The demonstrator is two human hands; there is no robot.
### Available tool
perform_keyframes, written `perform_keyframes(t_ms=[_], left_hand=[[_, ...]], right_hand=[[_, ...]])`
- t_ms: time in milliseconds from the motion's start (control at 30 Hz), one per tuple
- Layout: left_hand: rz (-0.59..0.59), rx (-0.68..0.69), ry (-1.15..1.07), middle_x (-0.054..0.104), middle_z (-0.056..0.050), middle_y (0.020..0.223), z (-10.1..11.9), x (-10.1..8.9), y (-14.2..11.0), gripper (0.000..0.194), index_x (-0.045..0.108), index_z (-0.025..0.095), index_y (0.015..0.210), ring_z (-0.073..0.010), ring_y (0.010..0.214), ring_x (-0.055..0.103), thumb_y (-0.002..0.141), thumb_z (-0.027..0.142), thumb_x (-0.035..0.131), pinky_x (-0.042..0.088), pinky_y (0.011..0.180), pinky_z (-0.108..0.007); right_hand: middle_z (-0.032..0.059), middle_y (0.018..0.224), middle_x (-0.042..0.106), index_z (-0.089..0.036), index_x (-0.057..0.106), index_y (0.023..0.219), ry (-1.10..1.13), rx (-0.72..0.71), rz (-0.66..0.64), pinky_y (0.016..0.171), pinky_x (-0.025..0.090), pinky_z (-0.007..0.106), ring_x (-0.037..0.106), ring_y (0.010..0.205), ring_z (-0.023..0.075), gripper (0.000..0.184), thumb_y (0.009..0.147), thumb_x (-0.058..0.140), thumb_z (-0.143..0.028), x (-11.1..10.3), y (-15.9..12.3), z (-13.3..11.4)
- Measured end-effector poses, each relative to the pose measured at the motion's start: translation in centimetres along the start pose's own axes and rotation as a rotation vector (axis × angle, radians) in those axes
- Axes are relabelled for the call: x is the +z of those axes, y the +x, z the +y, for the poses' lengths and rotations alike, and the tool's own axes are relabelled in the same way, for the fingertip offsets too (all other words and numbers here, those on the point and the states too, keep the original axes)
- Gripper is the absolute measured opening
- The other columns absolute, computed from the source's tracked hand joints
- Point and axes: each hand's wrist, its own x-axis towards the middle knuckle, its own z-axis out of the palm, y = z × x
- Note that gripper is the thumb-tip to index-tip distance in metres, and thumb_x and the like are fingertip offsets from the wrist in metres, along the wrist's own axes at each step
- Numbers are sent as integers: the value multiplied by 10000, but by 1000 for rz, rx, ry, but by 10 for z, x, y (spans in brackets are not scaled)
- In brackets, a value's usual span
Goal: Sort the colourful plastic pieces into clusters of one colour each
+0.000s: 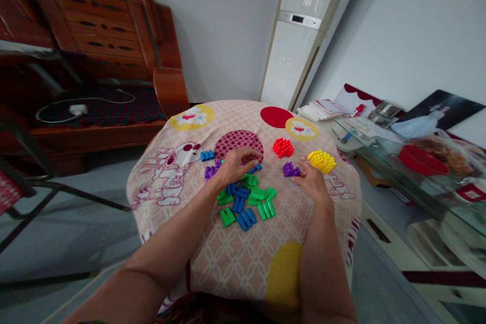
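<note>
My left hand (pixel 238 166) is over the pile of plastic blocks, fingers curved to the right, with a gap between thumb and index finger. Just under its fingertips lies a blue block (pixel 258 167). Green blocks (pixel 266 209) and more blue blocks (pixel 246 218) are scattered below that hand, and a few purple blocks (pixel 210 169) sit beside its wrist. On the right, my right hand (pixel 312 180) has its thumb and fingertips around the edge of a small purple block cluster (pixel 290 169), which rests on the tablecloth.
A red block group (pixel 283 148) and a yellow one (pixel 321 161) stand farther back on the cloth-covered table (pixel 243 263). To the right is a glass-topped stand (pixel 375 154) with papers and a red bowl (pixel 423 159). A wooden bench (pixel 170 86) stands at left.
</note>
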Motion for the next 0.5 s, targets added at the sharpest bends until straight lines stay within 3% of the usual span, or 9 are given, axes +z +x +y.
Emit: perform_keyframes(t_ms=[200, 400, 500], left_hand=[[15, -10, 11, 743, -85, 1008, -3, -4, 0, 241, 728, 166, 1021, -207, 895, 707, 861, 312, 622, 572, 791, -309], [33, -12, 10, 738, -81, 991, -9, -6, 0, 236, 724, 161, 1006, -208, 896, 704, 859, 318, 626, 569, 789, -302], [29, -7, 27, 735, -78, 997, -10, -5, 0, 229, 724, 164, 1001, -206, 907, 700, 860, 313, 621, 566, 795, -298]], right_hand=[[4, 689, 680, -201, 708, 848, -21, -40, -25, 623, 474, 301, 625, 642, 189, 194, 670, 690, -274, 4, 1, -2], [33, 751, 699, -185, 714, 1088, -20, -71, 35, 686, 498, 350, 640, 689, 217, 439, 660, 680, -276, 5, -1, -8], [41, 760, 699, -183, 715, 1099, 19, -60, 25, 685, 505, 355, 642, 686, 219, 453, 656, 673, -272, 5, 0, -10]])
